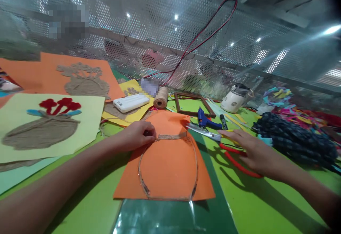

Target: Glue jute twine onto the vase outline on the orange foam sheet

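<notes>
An orange sheet of paper (170,170) lies in front of me with a vase outline of brown twine (196,163) on it. Several short strands of twine (172,137) run side by side across the neck of the outline. At their left end, the thumb and finger of my left hand (137,134) are pinched on the twine. My right hand (250,152) holds red-handled scissors (205,133), whose blades point left at the strands' right end, over the paper's edge. The blade tips are hard to make out against the orange.
A blue glue gun (206,120), a wooden frame (181,107), a twine spool (160,98) and a white power bank (131,102) lie beyond the paper. Finished vase pictures (90,138) cover the left side. Dark checked cloth (295,139) and a white jug (234,99) are at right.
</notes>
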Demonstrator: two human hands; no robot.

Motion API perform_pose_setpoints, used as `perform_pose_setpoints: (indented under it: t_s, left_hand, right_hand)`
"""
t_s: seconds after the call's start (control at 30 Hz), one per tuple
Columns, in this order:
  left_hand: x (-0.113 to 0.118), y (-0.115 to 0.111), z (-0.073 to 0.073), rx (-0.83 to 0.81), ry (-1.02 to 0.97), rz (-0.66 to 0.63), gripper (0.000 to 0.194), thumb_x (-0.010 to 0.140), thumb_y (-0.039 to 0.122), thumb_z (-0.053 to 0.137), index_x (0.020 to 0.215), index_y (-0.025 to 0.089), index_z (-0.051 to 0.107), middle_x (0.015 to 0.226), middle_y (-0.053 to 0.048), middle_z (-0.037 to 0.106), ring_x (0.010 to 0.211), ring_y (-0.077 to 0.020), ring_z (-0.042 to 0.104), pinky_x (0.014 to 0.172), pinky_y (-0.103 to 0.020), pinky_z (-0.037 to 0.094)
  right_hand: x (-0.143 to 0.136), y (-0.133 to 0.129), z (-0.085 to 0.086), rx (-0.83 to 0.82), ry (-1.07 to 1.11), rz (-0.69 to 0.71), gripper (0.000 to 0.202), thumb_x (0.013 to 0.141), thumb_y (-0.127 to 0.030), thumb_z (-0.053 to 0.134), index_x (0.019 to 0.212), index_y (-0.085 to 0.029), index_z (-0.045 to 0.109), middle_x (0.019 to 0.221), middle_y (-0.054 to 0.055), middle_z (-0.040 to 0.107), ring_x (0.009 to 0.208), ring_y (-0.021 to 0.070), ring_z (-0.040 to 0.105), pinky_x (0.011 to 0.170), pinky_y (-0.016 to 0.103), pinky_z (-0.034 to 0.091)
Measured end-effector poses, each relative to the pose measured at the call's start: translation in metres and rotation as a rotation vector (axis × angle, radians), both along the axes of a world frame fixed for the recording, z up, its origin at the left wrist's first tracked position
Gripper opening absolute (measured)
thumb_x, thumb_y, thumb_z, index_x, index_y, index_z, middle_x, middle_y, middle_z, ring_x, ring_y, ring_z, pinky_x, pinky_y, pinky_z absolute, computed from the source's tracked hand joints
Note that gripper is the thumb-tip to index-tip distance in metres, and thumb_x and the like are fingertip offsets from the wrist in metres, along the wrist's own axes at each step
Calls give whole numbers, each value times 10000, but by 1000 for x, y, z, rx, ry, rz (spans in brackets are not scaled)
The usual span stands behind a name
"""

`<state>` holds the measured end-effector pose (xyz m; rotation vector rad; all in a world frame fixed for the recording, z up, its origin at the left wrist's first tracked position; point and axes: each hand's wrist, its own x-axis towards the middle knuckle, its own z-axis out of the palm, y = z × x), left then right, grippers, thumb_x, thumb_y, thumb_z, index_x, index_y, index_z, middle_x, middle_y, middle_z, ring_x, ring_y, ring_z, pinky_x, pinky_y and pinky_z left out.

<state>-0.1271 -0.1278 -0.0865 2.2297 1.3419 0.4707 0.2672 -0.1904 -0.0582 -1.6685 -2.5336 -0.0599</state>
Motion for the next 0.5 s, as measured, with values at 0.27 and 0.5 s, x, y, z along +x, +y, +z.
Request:
perform_pose_setpoints:
  t_s: [0.27, 0.5]
  left_hand:
    - [1, 2, -3, 33, 5, 6, 196, 750, 328, 563, 776, 186, 695, 783, -48, 695, 752, -209, 628, 679, -301, 457]
    - [3, 1, -1, 84, 40, -17, 174, 772, 291, 575, 791, 193, 718, 787, -39, 699, 755, -197, 622, 689, -287, 445]
  right_hand:
    - [78, -4, -9, 71, -49, -118, 604, 831, -219, 502, 1431, -278, 467, 1302, 127, 608, 1127, 355, 628, 889, 502, 538]
    - [16, -8, 2, 45, 55, 122, 709, 785, -114, 501, 1454, -302, 358, 1377, 102, 544, 1201, 302, 574, 961, 484, 504]
